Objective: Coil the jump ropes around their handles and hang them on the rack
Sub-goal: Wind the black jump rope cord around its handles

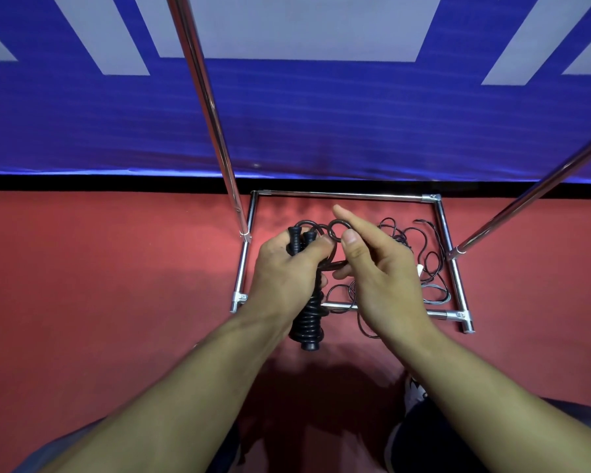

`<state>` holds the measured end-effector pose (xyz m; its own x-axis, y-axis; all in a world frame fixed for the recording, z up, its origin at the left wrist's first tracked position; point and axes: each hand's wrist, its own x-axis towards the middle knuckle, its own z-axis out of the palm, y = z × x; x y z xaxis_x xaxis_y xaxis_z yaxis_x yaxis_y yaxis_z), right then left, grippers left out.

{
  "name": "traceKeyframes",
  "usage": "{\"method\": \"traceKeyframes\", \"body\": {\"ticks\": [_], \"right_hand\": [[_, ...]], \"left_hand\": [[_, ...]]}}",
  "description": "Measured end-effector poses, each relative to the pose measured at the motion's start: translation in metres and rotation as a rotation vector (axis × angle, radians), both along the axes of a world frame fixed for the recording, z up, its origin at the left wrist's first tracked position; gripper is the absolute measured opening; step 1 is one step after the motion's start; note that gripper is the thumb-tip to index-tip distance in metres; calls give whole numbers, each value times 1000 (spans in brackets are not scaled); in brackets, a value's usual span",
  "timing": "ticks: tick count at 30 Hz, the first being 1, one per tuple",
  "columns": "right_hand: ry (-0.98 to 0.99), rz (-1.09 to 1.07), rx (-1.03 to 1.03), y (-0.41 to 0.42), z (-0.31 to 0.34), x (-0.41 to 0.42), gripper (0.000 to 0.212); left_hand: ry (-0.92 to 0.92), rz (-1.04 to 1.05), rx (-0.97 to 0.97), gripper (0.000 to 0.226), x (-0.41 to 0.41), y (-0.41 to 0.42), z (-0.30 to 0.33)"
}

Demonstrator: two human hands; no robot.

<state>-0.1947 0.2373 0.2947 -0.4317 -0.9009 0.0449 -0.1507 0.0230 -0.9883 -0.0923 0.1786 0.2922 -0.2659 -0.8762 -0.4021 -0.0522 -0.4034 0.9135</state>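
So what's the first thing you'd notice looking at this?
Two bare hands in the middle: the left hand grips a black jump rope coiled tightly round its handles, while the right hand works a loop of its cord. Behind them, loose thin cords lie tangled on the red floor inside the shiny metal rack base.

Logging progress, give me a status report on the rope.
Left hand grips coiled rope. Right hand pinches last loop. Loose ropes inside rack base, nothing blocking.

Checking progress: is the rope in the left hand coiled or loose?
Mostly coiled: the rope wraps the handles below the left hand; one loop remains free above.
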Motion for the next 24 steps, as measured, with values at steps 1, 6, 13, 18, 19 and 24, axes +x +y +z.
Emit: {"method": "traceKeyframes", "body": {"ticks": [1, 6, 13, 18, 19, 24], "right_hand": [[11, 4, 3, 0, -1, -1, 32], [84, 11, 12, -1, -3, -2, 34], [324, -2, 18, 0, -18, -4, 36], [486, -25, 21, 2, -14, -3, 41], [472, -15, 27, 2, -13, -3, 44], [408, -3, 31, 6, -11, 3, 51]], "left_hand": [[-2, -2, 1, 14, 0, 0, 0], [-22, -77, -38, 16, 2, 1, 1], [-17, -91, -145, 17, 2, 2, 4], [-56, -130, -252, 43, -2, 11, 1], [-72, -125, -267, 45, -2, 11, 0], [-79, -64, -301, 21, -1, 4, 3]]}}
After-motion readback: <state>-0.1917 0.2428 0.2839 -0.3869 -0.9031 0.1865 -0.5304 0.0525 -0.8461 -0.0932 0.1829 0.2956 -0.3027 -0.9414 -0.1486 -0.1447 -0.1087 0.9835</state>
